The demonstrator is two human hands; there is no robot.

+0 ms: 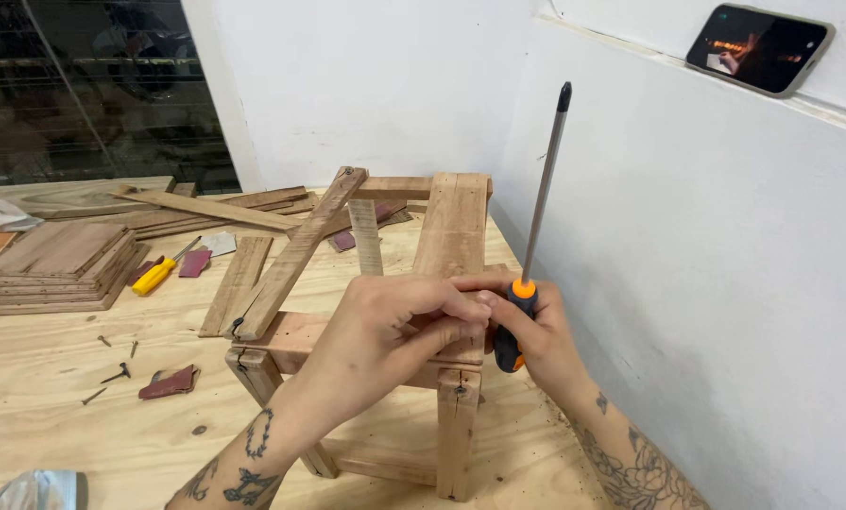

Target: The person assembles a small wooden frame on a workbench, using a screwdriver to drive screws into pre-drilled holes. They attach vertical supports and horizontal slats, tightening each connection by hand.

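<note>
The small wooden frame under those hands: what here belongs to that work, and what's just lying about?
In use:
small wooden slat frame
orange-and-black long screwdriver, in right hand
left hand, on frame

Lying about:
yellow-handled screwdriver
stack of square boards
loose dark screws

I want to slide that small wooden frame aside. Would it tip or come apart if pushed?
The wooden frame probably slides rather than tips: its legs stand spread on the plywood table. The long slat leaning on it looks loose, so it may fall.

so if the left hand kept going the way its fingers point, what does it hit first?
The left hand points right, across the small wooden frame. First in line looks to be the right hand, which grips the orange-and-black screwdriver; the fingertips already seem to touch, though depth is unclear.
</note>
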